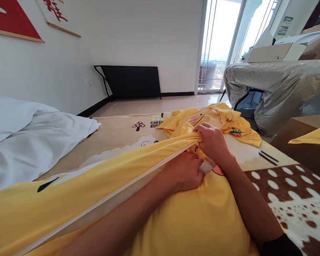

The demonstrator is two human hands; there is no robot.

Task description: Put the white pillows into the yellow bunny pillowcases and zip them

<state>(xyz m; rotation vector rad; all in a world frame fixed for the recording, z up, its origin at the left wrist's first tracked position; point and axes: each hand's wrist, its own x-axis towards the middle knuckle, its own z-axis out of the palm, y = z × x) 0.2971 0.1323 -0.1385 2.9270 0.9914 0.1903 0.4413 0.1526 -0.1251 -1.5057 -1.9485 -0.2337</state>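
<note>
Yellow duvet cover lay across the mushroom-print blanket, its pale-trimmed edge stretched toward the lower left. Right hand clenched on the bunched fabric — left hand just below, fingers curled, couldn't tell on what.

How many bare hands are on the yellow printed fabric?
2: the bare right hand grips a gathered edge of the yellow printed fabric; the bare left hand touches it just below. Any beneath it would be hidden.
</note>
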